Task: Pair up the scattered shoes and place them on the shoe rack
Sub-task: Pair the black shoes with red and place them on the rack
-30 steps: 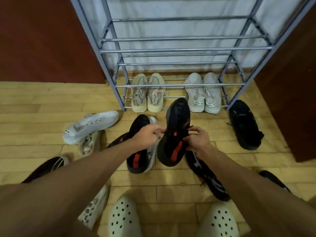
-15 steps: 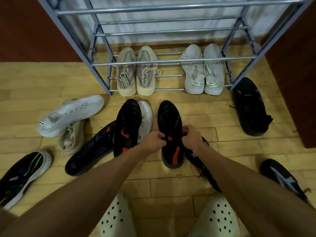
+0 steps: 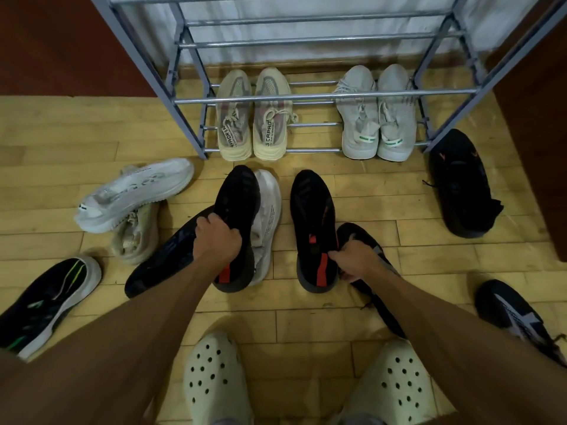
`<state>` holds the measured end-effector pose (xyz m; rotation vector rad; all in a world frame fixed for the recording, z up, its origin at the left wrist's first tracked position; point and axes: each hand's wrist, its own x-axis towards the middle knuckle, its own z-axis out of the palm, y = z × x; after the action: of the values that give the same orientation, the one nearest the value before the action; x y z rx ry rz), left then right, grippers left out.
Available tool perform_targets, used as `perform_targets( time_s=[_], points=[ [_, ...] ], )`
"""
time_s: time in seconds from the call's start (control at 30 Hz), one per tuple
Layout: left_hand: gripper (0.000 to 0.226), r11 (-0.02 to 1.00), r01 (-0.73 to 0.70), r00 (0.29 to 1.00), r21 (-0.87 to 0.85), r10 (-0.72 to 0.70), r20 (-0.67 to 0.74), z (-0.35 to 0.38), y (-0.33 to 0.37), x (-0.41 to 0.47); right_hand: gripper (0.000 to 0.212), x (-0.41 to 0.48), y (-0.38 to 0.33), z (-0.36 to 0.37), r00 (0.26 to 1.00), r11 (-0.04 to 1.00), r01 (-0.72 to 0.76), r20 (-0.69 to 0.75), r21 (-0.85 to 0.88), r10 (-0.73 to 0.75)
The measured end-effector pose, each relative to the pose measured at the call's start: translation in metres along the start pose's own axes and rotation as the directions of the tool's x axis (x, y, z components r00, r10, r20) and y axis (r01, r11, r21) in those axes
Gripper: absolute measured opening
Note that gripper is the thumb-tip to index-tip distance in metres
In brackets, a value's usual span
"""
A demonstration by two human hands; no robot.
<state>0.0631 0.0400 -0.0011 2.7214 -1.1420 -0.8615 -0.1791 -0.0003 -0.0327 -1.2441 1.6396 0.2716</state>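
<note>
The floor (image 3: pixel 306 326) of pale wood planks carries everything. The rack (image 3: pixel 325 95), a grey metal frame of thin bars, stands at its far edge and serves as the marker for the rest. On the rack's lowest bars sit two finished pairs, heels toward the person: the beige pair (image 3: pixel 253 118) at the left and the grey pair (image 3: pixel 379 118) at the right.

Just in front of the rack, near its middle, two black shoes with red heel strips stand side by side, toes toward it. The left hand (image 3: pixel 216 240) is clamped over the top of the left black shoe (image 3: pixel 237 197), fingers curled around its collar; that shoe leans against a white shoe (image 3: pixel 268 207) and overlaps a dark shoe (image 3: pixel 165 259). The right hand (image 3: pixel 357 260) pinches the heel rim of the right black shoe (image 3: pixel 311 210), resting over another dark shoe (image 3: pixel 365 240).

Beside the rack's right leg lies a black sneaker (image 3: pixel 463 185). Out from its left leg, a white sneaker (image 3: pixel 135 194) lies on a tan shoe (image 3: pixel 135 237). Farther from the rack, a black-and-green shoe (image 3: pixel 52 296) lies at the left and a black-and-white shoe (image 3: pixel 518 317) at the right. Nearest the camera are two cream clogs (image 3: pixel 214 378).
</note>
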Motion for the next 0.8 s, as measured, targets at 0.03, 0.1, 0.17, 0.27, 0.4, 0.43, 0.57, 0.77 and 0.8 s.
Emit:
perform_targets(
  time_s=[0.03, 0.1, 0.17, 0.27, 0.4, 0.43, 0.57, 0.77, 0.8],
  points=[
    [0.049, 1.000, 0.004, 1.000, 0.026, -0.003, -0.031, 0.000, -0.001, 0.001, 0.036, 0.000, 0.001, 0.002, 1.000, 1.000, 0.008, -0.029, 0.020, -0.007],
    [0.051, 0.998, 0.020, 1.000, 0.060, -0.020, 0.001, -0.001, -0.005, 0.004, 0.033, 0.001, 0.002, 0.004, 0.998, 0.999, 0.000, -0.056, 0.036, 0.002],
    [0.056, 0.996, 0.094, 0.993, 0.005, -0.094, 0.073, 0.000, -0.008, 0.008, 0.027, 0.002, 0.000, 0.008, 0.999, 0.996, -0.019, -0.047, 0.086, 0.023],
    [0.057, 0.896, 0.333, 0.941, -0.293, -0.299, 0.156, 0.002, -0.012, 0.014, 0.048, 0.013, -0.001, 0.023, 0.998, 0.980, -0.063, -0.010, 0.187, 0.066],
    [0.042, 0.754, 0.349, 0.930, -0.557, -0.205, 0.305, 0.003, -0.020, 0.001, 0.067, 0.036, 0.006, 0.051, 0.997, 0.948, -0.064, -0.025, 0.313, 0.076],
    [0.042, 0.726, 0.342, 0.933, -0.596, -0.190, 0.305, 0.003, -0.024, -0.004, 0.061, 0.022, -0.004, 0.049, 0.996, 0.933, -0.076, -0.014, 0.353, 0.086],
    [0.049, 0.688, 0.321, 0.940, -0.651, -0.147, 0.308, 0.005, -0.037, -0.009, 0.033, -0.001, -0.026, 0.046, 0.979, 0.844, -0.188, 0.168, 0.503, 0.118],
    [0.035, 0.765, 0.335, 0.913, -0.550, -0.119, 0.391, -0.010, -0.032, 0.001, 0.040, -0.005, -0.036, 0.043, 0.977, 0.794, -0.185, 0.194, 0.579, 0.086],
    [0.034, 0.783, 0.329, 0.907, -0.528, -0.105, 0.408, -0.012, -0.031, 0.002, 0.036, -0.006, -0.039, 0.041, 0.976, 0.807, -0.184, 0.201, 0.561, 0.083]
  ],
)
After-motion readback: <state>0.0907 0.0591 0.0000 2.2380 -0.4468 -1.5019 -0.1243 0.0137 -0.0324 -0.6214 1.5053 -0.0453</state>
